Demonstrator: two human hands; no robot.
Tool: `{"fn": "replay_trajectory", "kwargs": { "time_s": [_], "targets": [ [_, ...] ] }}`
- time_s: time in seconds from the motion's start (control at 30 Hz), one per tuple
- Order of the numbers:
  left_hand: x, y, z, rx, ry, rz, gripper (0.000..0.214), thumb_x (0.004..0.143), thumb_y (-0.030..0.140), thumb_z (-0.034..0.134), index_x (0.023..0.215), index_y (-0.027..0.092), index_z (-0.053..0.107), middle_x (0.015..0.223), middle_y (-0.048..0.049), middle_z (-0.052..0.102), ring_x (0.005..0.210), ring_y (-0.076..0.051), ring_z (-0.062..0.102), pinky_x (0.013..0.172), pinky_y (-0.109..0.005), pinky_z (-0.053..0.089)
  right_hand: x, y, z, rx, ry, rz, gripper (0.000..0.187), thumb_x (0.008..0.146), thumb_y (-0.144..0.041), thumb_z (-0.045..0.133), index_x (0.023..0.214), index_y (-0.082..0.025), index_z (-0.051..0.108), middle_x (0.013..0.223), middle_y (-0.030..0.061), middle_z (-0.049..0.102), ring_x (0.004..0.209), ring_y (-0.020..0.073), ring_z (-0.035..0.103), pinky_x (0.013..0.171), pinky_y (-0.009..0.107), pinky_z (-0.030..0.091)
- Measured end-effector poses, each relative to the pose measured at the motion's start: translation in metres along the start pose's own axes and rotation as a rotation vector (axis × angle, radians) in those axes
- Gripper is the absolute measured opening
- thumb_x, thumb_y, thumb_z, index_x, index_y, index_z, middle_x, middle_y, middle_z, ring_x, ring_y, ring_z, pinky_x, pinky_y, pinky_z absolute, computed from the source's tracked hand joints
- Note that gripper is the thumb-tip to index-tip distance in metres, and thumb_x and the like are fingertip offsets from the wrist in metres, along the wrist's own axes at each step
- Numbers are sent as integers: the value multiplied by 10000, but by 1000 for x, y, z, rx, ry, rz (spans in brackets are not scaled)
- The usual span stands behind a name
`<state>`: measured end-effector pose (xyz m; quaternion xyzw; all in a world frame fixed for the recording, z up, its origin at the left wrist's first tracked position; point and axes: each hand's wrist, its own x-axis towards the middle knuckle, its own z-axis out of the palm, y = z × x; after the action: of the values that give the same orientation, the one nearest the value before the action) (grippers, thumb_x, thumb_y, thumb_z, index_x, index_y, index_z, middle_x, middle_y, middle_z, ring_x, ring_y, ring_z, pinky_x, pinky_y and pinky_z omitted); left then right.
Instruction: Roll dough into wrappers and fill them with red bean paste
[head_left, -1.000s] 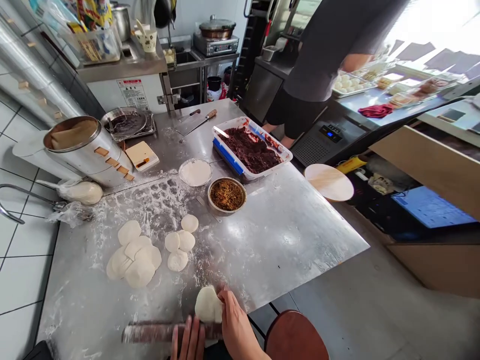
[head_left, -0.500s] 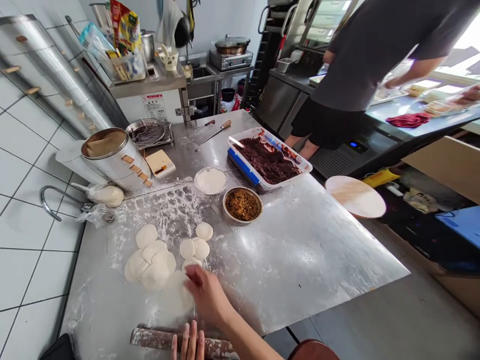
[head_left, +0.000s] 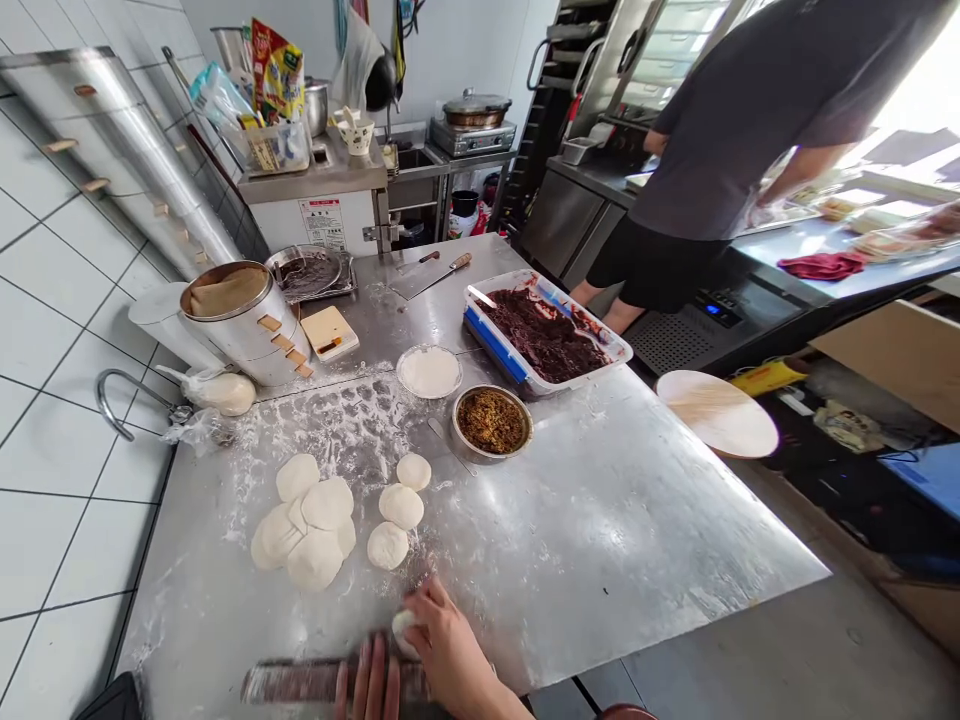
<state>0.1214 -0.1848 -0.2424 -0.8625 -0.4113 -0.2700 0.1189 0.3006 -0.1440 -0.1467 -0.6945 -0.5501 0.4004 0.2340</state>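
Back from the pile [head_left: 311,560], the right hand [head_left: 444,628] pinches dough [head_left: 403,630]; the left hand [head_left: 367,684] lies on the rolling pin [head_left: 289,683]; even strokes suit.

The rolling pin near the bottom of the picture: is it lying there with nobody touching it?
No, the left hand lies across the rolling pin.

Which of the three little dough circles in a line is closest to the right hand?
The lowest little dough circle in the picture, just beyond the right hand. The middle one and top one sit farther from it.
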Motion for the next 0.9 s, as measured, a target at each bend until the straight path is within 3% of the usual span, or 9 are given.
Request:
{"fn": "replay_trajectory", "kwargs": {
  "time_s": [0.1, 0.13, 0.3, 0.43, 0.53, 0.6, 0.67, 0.83, 0.9],
  "targets": [
    [39, -4, -1, -63, -413, 10, 936, 854, 495, 653, 1614, 85, 292, 1705, -176, 295, 1581, -370, 311, 1281, -608, 329, -10, 20, 3, -10, 1, 22, 248, 942, -144, 491, 948, -250, 716, 1046, 54, 714, 1070, 257, 636, 1017, 407, 481],
    [44, -4, -4, -61, -454, 26, 965, 842, 502, 665, 1618, 80, 275, 1706, -178, 295, 1585, -369, 300, 1281, -606, 326, -10, 25, 3, -6, 4, 31, 232, 946, -167, 501, 930, -252, 716, 1036, 54, 715, 1071, 263, 632, 1025, 418, 473],
    [34, 14, -23, 15, -117, 117, 1066, 832, 199, 667, 1664, 240, 2, 1729, -57, 157, 1635, -267, -75, 1295, -703, 196, -29, 37, 2, 55, 29, 143, 254, 930, -122, 430, 997, -221, 654, 1075, 87, 706, 1000, 230, 677, 899, 352, 535],
    [53, 19, -7, -20, -340, 57, 916, 875, 372, 646, 1641, 114, 214, 1712, -166, 268, 1616, -372, 201, 1274, -662, 295, -29, 39, 0, 20, 59, 132, 287, 931, -136, 424, 1093, -223, 644, 1125, 110, 709, 1099, 272, 645, 1027, 437, 489],
    [44, 18, -1, -50, -477, 92, 973, 846, 467, 676, 1632, 96, 238, 1707, -176, 288, 1604, -377, 243, 1276, -633, 321, -20, 40, -5, 5, 49, 116, 183, 885, -163, 527, 930, -248, 682, 1079, 83, 715, 1112, 285, 647, 1015, 421, 482],
    [22, 19, -2, 39, -186, 143, 956, 838, 301, 680, 1652, 180, 193, 1706, -98, 286, 1636, -307, 126, 1303, -639, 270, -24, 41, -5, 9, 45, 148, 199, 924, -191, 481, 833, -240, 652, 1013, 86, 702, 1017, 262, 678, 913, 377, 523],
    [8, 22, -2, 70, -105, 153, 1020, 818, 222, 683, 1664, 240, 113, 1717, -47, 224, 1643, -266, 27, 1325, -649, 202, -32, 43, -2, 12, 70, 208, 303, 987, -202, 342, 915, -226, 636, 1022, 116, 695, 964, 253, 693, 859, 375, 544],
    [42, 30, 2, -28, -474, 26, 977, 825, 459, 662, 1633, 103, 245, 1707, -166, 291, 1598, -384, 261, 1293, -646, 286, -24, 47, -5, -16, 68, 152, 270, 900, -139, 431, 978, -250, 665, 1056, 95, 718, 1096, 286, 661, 1008, 430, 498],
    [49, 33, -5, -49, -447, 39, 972, 798, 462, 687, 1633, 174, 282, 1705, -122, 318, 1580, -407, 292, 1261, -668, 334, -21, 50, -11, -6, 59, 142, 204, 882, -168, 489, 847, -261, 666, 1002, 73, 715, 1059, 279, 671, 970, 402, 513]
  ]
}}
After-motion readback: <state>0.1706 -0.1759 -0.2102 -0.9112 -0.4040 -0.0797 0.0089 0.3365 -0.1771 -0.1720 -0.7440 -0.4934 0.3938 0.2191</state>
